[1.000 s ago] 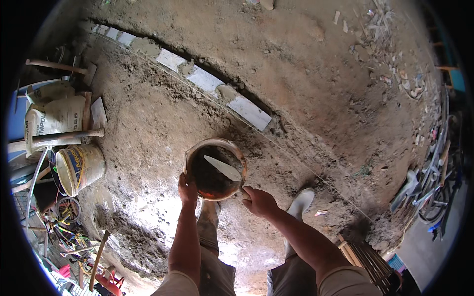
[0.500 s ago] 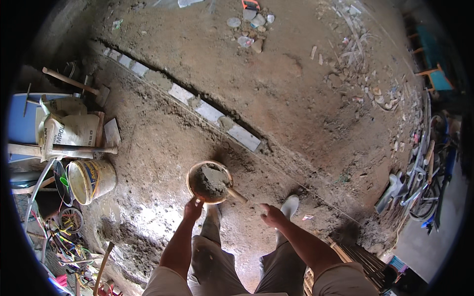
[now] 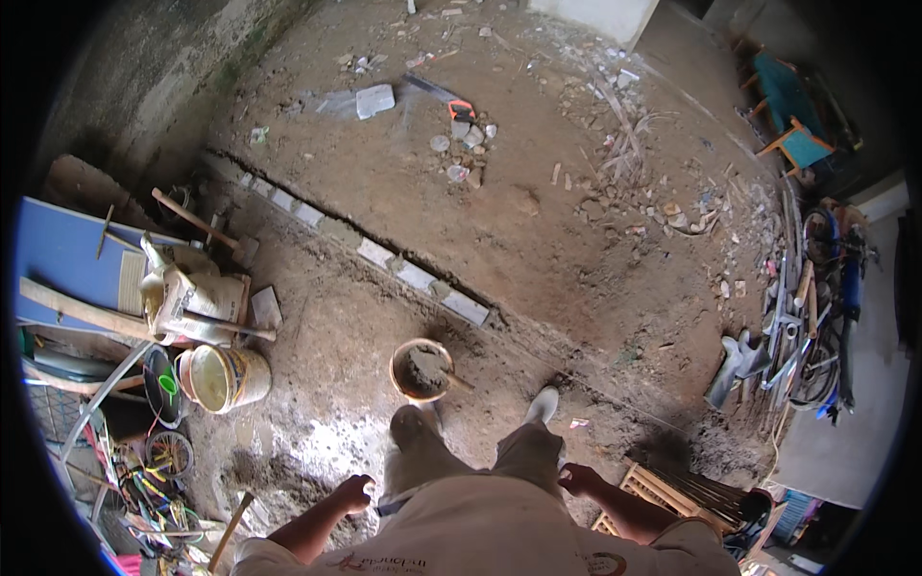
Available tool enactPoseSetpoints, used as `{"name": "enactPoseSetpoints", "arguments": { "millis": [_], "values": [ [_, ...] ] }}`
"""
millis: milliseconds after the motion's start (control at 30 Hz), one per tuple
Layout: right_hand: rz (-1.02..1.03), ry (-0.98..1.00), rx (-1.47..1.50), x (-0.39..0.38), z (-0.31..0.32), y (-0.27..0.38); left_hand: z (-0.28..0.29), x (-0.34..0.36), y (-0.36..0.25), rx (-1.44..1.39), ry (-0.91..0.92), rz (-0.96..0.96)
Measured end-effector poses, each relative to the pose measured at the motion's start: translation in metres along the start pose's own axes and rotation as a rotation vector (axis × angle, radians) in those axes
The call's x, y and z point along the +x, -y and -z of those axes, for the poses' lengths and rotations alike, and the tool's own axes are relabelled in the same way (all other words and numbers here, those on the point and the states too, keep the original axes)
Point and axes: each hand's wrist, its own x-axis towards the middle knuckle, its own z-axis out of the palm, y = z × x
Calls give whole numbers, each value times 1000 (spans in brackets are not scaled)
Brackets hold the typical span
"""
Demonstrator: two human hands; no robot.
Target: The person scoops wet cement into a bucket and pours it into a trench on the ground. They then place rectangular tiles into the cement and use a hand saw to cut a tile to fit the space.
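Note:
A round basin with a tan rim stands on the dirt floor just ahead of my feet. Grey mortar lies inside it, and a trowel's wooden handle sticks out over the right rim. My left hand hangs beside my left thigh, fingers loosely bent and apart, holding nothing. Beside my right hip is my right hand, also with loosely bent fingers and nothing visible in it. Both hands are well short of the basin. Beyond it, a row of pale blocks runs diagonally along a narrow trench.
At left stand a dirty white bucket, a cement sack and a long-handled hoe. An orange-handled saw lies near stones at the back. Grey boots and pipes are at right; wooden slats lie near my right arm.
My left hand has let go of the basin's rim and drawn back to my side. The right hand has drawn back from near the trowel handle. My body stands more upright.

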Motion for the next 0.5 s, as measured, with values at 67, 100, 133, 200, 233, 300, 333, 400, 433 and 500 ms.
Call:
{"name": "enactPoseSetpoints", "arguments": {
  "millis": [67,100,133,200,233,300,333,400,433,500],
  "values": [
    [3,-54,78,-21,10,7,-16,-41,-23,-42,320,117],
    [-35,-75,50,-26,24,9,-37,-57,-31,33,371,77],
    [-45,-90,21,-26,34,12,-105,-53,-1,-291,487,127],
    [80,-79,-49,-14,49,-26,-212,-47,38,-928,714,358],
    [50,-53,-110,-17,59,-49,-218,-54,12,-781,690,273],
    [155,150,-238,-31,91,-86,-221,-72,-40,-509,613,173],
    [215,254,-301,-38,105,-102,-227,-83,-65,-488,593,158],
    [233,398,-286,-55,128,-123,-245,-97,-100,-496,551,145],
    [236,445,-277,-65,139,-135,-256,-101,-116,-507,535,137],
    [239,491,-286,-83,160,-154,-283,-109,-146,-544,496,127]
  ]
}}
